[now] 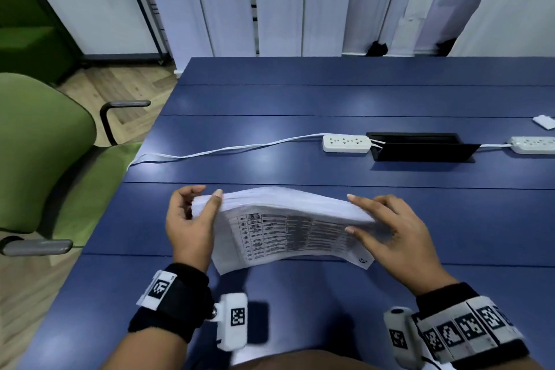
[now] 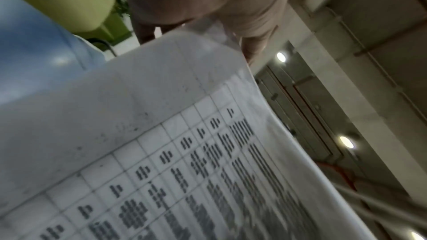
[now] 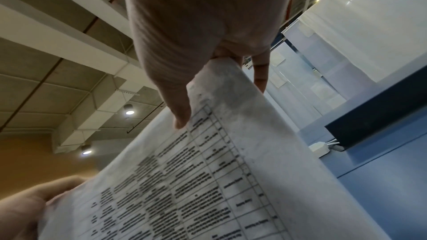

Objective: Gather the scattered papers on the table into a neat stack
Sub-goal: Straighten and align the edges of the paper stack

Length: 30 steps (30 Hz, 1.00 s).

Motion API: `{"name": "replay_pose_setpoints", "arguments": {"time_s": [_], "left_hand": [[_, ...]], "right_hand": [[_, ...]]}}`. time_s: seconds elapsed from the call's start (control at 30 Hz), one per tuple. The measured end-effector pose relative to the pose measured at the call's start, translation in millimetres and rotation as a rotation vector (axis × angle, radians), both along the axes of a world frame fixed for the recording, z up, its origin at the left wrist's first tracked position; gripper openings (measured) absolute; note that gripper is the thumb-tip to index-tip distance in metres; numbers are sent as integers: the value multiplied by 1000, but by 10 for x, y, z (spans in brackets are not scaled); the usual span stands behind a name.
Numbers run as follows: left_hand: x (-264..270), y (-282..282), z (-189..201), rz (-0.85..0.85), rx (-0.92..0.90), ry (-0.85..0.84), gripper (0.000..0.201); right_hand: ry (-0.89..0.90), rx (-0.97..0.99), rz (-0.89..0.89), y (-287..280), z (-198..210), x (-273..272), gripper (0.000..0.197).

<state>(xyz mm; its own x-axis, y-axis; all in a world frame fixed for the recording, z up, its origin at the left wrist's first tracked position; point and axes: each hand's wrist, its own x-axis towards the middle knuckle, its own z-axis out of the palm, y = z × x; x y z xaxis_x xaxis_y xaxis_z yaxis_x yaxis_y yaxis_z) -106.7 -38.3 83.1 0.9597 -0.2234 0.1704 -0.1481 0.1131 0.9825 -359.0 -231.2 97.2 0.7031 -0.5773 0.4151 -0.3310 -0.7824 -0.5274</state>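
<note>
A blue tabletop [image 1: 300, 93] carries two white power strips [image 1: 346, 143], beside one green chair [image 1: 42, 153]. One stack of papers [image 1: 288, 225] stands on edge near the front, bowed, long axis left to right. Left hand [image 1: 189, 225] and right hand [image 1: 396, 237] each grip an end.

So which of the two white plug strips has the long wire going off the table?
Look at the blue table and find the black cable box sunk into its middle. The power strip you want lies just left of that box. Unlike the other strip at the right edge, its long white cable trails left over the table's side toward the green chair.
</note>
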Motion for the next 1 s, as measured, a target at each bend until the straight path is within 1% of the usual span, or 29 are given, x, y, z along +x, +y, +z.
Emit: {"name": "replay_pose_setpoints", "arguments": {"time_s": [0.03, 0.07, 0.13, 0.17, 0.2, 0.27, 0.3, 0.37, 0.4, 0.43, 0.5, 0.53, 0.57, 0.6, 0.63, 0.73, 0.8, 0.87, 0.97, 1.0], "left_hand": [[30, 1, -13, 24, -37, 42, 25], [33, -1, -23, 12, -59, 68, 22], [-27, 2, -21, -84, -31, 56, 16], [-44, -3, -31, -99, -15, 57, 14], [-48, -3, -49, -76, -15, 80, 13], [-12, 0, -72, -22, -94, 160, 6], [-3, 1, -78, -28, -109, 184, 7], [-32, -11, -59, -103, -37, 163, 6], [-33, -18, -48, -103, -12, 149, 6], [-25, -22, -43, -68, -24, 151, 9], [8, -27, -29, -1, -110, 182, 13], [10, -27, -31, -43, -126, 193, 10], [-20, -26, -22, -129, -89, 171, 4], [-53, -15, -28, -208, -28, 126, 8], [-88, -2, -47, -262, 14, 88, 18], [-20, 90, -119, -298, 22, 62, 49], [62, 156, -180, -407, 39, 94, 61], [87, 206, -257, -523, 105, 109, 73], [82, 208, -359, -628, 155, 197, 96], [87, 203, -388, -649, 148, 239, 97]], "right_hand": [[-23, 41, -26, -12, -6, -5, 52], [-50, 88, -52, -24, -8, -13, 55], [-87, 168, -47, -28, 4, -23, 59], [-97, 199, -23, -27, 15, -20, 59], [-103, 226, -4, -23, 25, -22, 58], [-118, 260, -7, -24, 30, -30, 55], [-131, 269, -15, -23, 29, -30, 53], [-158, 307, -15, -17, 37, -32, 49], [-165, 334, -13, -12, 44, -34, 47], [-171, 355, -14, -16, 44, -37, 46], [-197, 395, -27, -40, 27, -44, 47], [-223, 421, -39, -50, 14, -38, 50], [-254, 454, -57, -58, -7, -33, 53], [-291, 496, -80, -65, -37, -25, 57], [-329, 549, -112, -75, -76, -26, 60], [-412, 737, -134, -140, -206, -96, 75], [-369, 828, -94, -195, -289, -162, 85], [-287, 925, -52, -247, -379, -212, 88], [-224, 1054, -40, -363, -508, -287, 103], [-203, 1076, -32, -384, -543, -291, 105]]}}
